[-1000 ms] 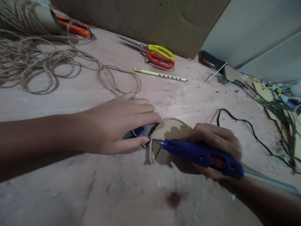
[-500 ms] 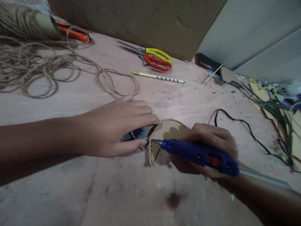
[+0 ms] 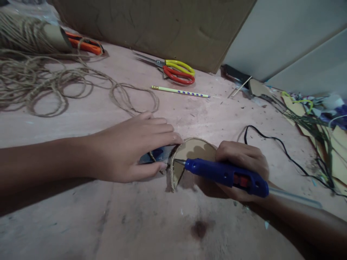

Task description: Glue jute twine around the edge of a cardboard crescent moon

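My right hand [image 3: 241, 159] is closed round a blue hot glue gun [image 3: 225, 175], whose metal tip rests at the left edge of a cardboard disc [image 3: 191, 153]. Jute twine runs round the disc's rim. My left hand [image 3: 132, 148] lies over a dark blue object [image 3: 157, 154] just left of the disc, fingers together and stretched flat, thumb pressing the twine near the glue tip. The glue gun's black cord [image 3: 279, 150] trails off to the right.
Loose jute twine [image 3: 54, 83] and its spool [image 3: 32, 34] lie at the far left, with an orange cutter [image 3: 84, 44] behind. Red-yellow scissors [image 3: 176, 70] and a dotted pencil [image 3: 180, 91] sit mid-back. A cardboard sheet [image 3: 151, 25] leans behind; scraps and green stems [image 3: 314, 122] crowd the right.
Both hands keep their hold and place; only the view has shifted slightly, so everything sits a little lower and further left in the picture.
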Tool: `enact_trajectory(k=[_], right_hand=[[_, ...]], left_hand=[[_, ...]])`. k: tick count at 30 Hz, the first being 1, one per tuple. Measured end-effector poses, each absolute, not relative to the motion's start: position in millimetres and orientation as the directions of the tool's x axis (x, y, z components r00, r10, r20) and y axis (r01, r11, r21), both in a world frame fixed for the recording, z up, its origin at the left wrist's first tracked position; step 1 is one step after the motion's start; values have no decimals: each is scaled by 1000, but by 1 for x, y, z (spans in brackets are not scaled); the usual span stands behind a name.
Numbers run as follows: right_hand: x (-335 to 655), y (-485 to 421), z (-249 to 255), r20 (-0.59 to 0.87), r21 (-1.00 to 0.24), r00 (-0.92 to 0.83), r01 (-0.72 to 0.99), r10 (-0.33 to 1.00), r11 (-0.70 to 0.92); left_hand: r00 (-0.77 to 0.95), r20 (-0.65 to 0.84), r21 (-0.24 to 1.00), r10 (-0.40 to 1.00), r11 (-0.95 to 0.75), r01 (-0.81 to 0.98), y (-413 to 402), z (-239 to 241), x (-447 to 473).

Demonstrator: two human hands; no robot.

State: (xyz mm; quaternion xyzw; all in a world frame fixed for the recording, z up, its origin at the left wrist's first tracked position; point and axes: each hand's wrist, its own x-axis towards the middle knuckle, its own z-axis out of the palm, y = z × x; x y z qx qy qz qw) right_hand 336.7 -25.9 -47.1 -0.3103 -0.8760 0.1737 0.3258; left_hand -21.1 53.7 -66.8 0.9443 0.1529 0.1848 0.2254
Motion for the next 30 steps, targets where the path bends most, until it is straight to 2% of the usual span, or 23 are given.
enact_trajectory(k=[4,30], right_hand=[[336,-25,-47,475,-478,-599,440,645,760],[334,-29,-45,435,-519,-570,474,697,712]], left_hand=[[886,272,486,375,-848,210,54,-66,-21],[884,289,469,367,-859,203,54,-67,-23]])
